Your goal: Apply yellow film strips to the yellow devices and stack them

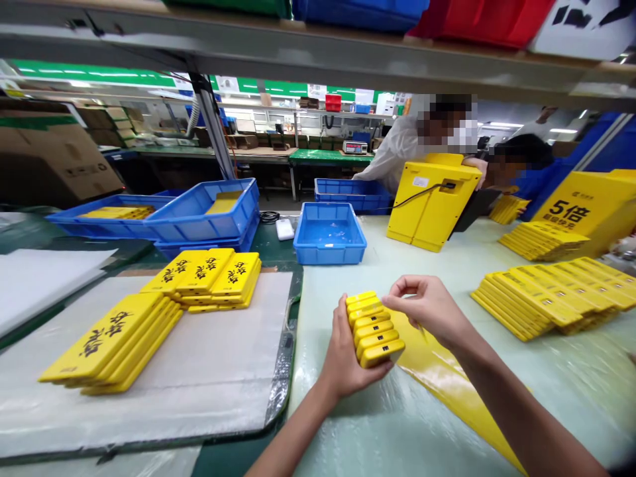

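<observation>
My left hand (342, 354) is closed around a row of several yellow power banks (373, 328), tilted above the table. Small dark ports show on the ends of the nearer ones. At the far end of the row is my right hand (427, 308), its thumb and forefinger pinched together close to the power banks' edge. Whatever those fingertips hold is too small to make out. Below both hands, a yellow sheet (447, 384) lies on the pale green tabletop (342, 437).
Stacked yellow power banks with black lettering (112, 331) lie on a white mat at left; more yellow stacks (551, 295) lie at right. A blue bin (330, 248) stands ahead, beside a yellow cabinet (430, 205). Two co-workers are across the table. A shelf (318, 56) runs overhead.
</observation>
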Tool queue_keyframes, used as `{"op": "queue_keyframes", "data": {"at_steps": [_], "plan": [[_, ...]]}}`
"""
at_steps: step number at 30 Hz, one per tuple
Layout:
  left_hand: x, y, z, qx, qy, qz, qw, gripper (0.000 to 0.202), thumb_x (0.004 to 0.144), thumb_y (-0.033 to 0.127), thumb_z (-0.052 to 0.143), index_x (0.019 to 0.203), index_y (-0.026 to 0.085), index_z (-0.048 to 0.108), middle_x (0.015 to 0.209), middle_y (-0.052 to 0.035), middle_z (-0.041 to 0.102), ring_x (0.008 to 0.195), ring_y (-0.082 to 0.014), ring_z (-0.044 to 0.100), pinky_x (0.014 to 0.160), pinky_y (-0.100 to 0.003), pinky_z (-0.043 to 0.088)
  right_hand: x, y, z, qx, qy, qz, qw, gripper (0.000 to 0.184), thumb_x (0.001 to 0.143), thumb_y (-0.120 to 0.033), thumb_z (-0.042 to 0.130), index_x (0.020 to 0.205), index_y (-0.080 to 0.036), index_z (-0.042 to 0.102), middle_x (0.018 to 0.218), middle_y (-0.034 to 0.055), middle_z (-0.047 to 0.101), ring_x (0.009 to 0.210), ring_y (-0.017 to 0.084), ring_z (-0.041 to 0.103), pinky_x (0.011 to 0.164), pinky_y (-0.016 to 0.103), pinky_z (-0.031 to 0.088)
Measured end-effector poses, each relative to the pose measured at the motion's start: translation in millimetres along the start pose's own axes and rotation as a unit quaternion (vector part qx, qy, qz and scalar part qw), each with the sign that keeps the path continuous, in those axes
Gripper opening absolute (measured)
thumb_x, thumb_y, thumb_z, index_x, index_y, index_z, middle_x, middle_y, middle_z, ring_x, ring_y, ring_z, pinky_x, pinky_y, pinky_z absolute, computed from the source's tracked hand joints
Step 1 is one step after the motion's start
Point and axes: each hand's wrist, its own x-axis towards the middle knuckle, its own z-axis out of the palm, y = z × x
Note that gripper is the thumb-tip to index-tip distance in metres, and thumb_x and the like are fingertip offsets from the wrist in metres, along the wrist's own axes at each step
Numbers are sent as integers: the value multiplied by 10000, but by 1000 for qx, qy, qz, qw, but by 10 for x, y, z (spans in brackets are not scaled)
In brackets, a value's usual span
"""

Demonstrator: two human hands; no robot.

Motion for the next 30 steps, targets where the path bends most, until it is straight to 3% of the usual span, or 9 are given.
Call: {"op": "queue_keyframes", "data": {"at_steps": [4, 16, 22, 25, 28, 30], "plan": [[-2, 4, -1, 6, -6, -1, 1000, 1420, 696, 542, 909, 1691, 220, -52, 1723, -261, 180, 1613, -477, 274, 1308, -721, 260, -13, 3, 50, -19, 27, -3, 999, 218, 587, -345, 782, 629, -152, 690, 676, 48, 721, 623, 130, 614, 590, 232, 472], [-13, -21, 0, 35, -21, -21, 999, 1416, 702, 640, 878, 1673, 198, -53, 1714, -279, 150, 1611, -506, 248, 1304, -739, 250, 15, 15, 154, -48, 18, -2, 999, 111, 580, -264, 696, 620, -166, 663, 623, 8, 683, 596, 129, 592, 555, 229, 449], [-5, -21, -5, 44, -15, -13, 999, 1415, 696, 626, 889, 1679, 180, -26, 1708, -285, 176, 1605, -502, 265, 1297, -729, 275, 54, 49, 175, -124, -3, -16, 992, 50, 632, -211, 697, 653, -180, 665, 667, 5, 698, 638, 151, 624, 585, 248, 460], [-9, -20, -10, 48, -20, -4, 999, 1422, 696, 598, 900, 1686, 184, -34, 1695, -280, 217, 1593, -502, 288, 1292, -729, 286, 96, -4, 117, -242, -24, -50, 969, 112, 655, -156, 725, 619, -197, 627, 660, 8, 687, 644, 161, 615, 586, 267, 414], [-19, -32, -11, 52, -25, 7, 998, 1418, 701, 572, 907, 1690, 207, -42, 1709, -270, 204, 1611, -507, 251, 1296, -737, 272, 155, -76, -40, -372, 20, -86, 924, 217, 687, -213, 829, 593, -201, 634, 683, 49, 707, 672, 189, 608, 605, 301, 374], [-24, -47, -9, 52, -20, 6, 998, 1430, 698, 546, 916, 1691, 222, -61, 1725, -266, 179, 1620, -505, 239, 1297, -735, 275, 182, -92, -183, -348, 36, -96, 932, 189, 711, -295, 865, 659, -196, 712, 736, 72, 746, 703, 210, 641, 630, 313, 412]]}}
